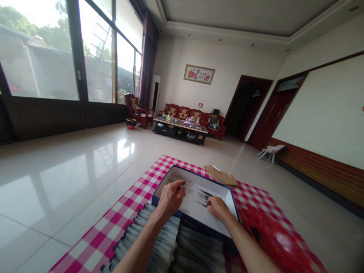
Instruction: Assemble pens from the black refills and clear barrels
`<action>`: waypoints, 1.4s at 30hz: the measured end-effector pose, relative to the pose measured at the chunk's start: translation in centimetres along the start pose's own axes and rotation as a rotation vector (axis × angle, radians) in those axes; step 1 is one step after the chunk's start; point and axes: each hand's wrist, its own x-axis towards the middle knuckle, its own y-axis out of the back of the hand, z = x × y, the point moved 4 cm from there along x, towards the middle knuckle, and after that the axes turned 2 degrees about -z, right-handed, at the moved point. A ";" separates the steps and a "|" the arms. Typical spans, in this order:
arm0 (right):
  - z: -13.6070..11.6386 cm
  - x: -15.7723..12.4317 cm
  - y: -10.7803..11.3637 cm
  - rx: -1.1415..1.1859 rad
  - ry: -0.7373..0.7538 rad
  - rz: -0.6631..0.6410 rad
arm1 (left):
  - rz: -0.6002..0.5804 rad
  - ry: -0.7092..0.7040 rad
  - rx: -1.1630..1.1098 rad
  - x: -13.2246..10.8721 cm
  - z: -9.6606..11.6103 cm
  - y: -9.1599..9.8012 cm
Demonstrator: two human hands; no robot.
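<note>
A shallow box (196, 172) with a white inside and dark blue edges lies tilted across my view. Several small, thin, dark and clear pieces (203, 198) are scattered on its floor, blurred. My left hand (171, 198) is over the box's left part, fingers curled together and index finger forward; what it pinches, if anything, is too blurred to name. Down among the small pieces, my right hand (218, 207) has its fingertips closed, their contents hidden. Below my left forearm lies a row of clear pen-like tubes (146, 231) with dark ends. Beside them is a bundle of darker thin sticks (199, 246).
A pink-and-white checked cloth (113, 222) covers the table. Shiny red plastic (278, 239) lies at the right, and a brown cardboard piece (223, 176) behind the box. Farther off stand a coffee table (179, 131), a red wooden sofa (182, 110) and a small stool (271, 151).
</note>
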 end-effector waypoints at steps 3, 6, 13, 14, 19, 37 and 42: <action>0.2 0.4 0.0 0.013 -0.009 -0.021 | -0.013 0.004 0.023 -0.1 0.2 -0.1; 0.3 0.4 0.0 0.024 -0.004 -0.015 | 0.001 0.007 0.040 -0.1 0.4 -0.2; 0.2 -0.3 0.3 0.063 0.073 0.124 | 0.018 -0.053 0.019 -0.5 1.0 -0.9; 0.2 -0.5 0.6 0.073 0.087 0.152 | 0.013 -0.059 0.015 -0.6 1.2 -1.1; -0.1 -1.9 3.6 0.174 0.141 0.354 | -0.026 -0.087 0.007 -1.1 1.8 -1.9; 1.5 -14.1 5.0 1.642 -0.105 0.960 | -0.323 -0.315 -0.009 -4.6 5.3 -5.8; 1.9 -14.0 4.7 1.654 -0.145 1.044 | -0.368 -0.304 -0.040 -5.0 5.3 -6.5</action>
